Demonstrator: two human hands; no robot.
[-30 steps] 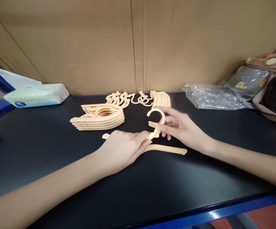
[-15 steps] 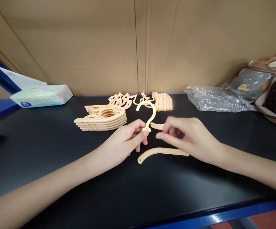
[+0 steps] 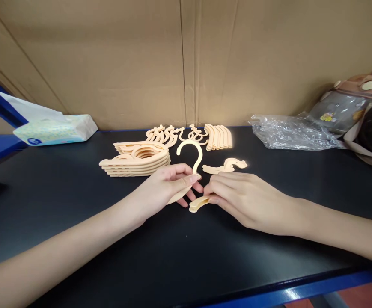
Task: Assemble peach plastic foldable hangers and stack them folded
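My left hand (image 3: 176,182) pinches a cream plastic hanger hook (image 3: 198,156) near its base, the curve pointing up. A pale curved strip (image 3: 180,196) shows under that thumb; its far end is hidden by the hand. My right hand (image 3: 242,199) is closed on a cream hanger arm (image 3: 198,204), whose holed end sticks out toward my left hand. The hook and this arm are apart. Just beyond my right hand lie another hanger arm (image 3: 213,169) and a small curved piece (image 3: 233,164).
A stack of folded hangers (image 3: 137,164) stands at the left. Behind are several loose hooks (image 3: 163,134) and a row of hanger arms (image 3: 218,137). A tissue pack (image 3: 57,129) is far left; a clear plastic bag (image 3: 295,132) and a bottle (image 3: 341,107) are at right.
My right hand has taken hold of the hanger arm that lay on the table and lifted it beside my left hand. The hook has shifted slightly left and down.
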